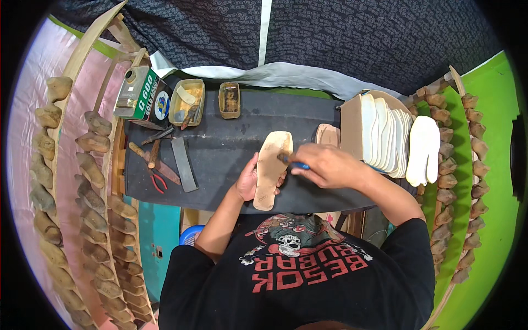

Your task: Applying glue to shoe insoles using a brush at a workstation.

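Note:
A tan, sole-shaped insole [268, 173] is held upright, toe end away from me, over the near part of the dark table. My left hand [248, 179] grips it along its left edge, with fingertips showing at its right edge. In my right hand [327, 165] is a small brush with a blue handle [300, 165]. Its dark tip meets the upper part of the insole, where the surface looks darker and wet. Beyond my right hand lies another tan insole [328, 134], partly hidden by that hand.
A cardboard box [352, 129] of white insoles stands right, with a white pair [424, 148] beside it. Back left are a metal can [131, 99], a glue-stained tray [175, 113] and a small container [229, 102]. Red-handled pliers [159, 182] and a grey bar [184, 165] lie left. Shoe lasts [98, 170] line side racks.

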{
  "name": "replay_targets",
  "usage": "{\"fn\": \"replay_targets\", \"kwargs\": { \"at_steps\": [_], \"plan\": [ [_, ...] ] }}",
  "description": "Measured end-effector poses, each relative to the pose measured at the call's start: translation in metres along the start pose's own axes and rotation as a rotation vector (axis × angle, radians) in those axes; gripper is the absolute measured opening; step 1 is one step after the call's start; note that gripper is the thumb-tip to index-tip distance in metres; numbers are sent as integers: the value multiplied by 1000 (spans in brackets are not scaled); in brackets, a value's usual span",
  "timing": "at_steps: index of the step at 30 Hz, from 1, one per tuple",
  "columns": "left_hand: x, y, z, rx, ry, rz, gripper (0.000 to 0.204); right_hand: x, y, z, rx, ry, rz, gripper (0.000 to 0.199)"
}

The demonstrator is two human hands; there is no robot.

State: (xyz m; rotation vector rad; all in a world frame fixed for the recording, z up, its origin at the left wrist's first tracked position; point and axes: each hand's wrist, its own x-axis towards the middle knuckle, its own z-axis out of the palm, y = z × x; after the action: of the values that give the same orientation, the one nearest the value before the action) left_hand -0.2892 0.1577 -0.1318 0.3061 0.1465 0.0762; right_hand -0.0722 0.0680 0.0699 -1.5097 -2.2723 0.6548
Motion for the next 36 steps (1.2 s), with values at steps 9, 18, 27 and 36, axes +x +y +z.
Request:
{"fn": "replay_targets", "kwargs": {
  "at_steps": [9, 18, 27, 36],
  "plan": [
    [25, -29, 19, -41, -21, 7, 87, -22, 34, -16, -14, 290, -30, 23],
    [38, -58, 32, 28, 50, 62, 87, -47, 40, -4, 130, 231, -208, 20],
    [38, -65, 28, -4, 44, 109, 88, -40, 24, 17, -53, 199, -304, 21],
    [26, -40, 16, 84, -27, 48, 89, -4, 29, 13, 86, 332, -12, 17]
  ]
}}
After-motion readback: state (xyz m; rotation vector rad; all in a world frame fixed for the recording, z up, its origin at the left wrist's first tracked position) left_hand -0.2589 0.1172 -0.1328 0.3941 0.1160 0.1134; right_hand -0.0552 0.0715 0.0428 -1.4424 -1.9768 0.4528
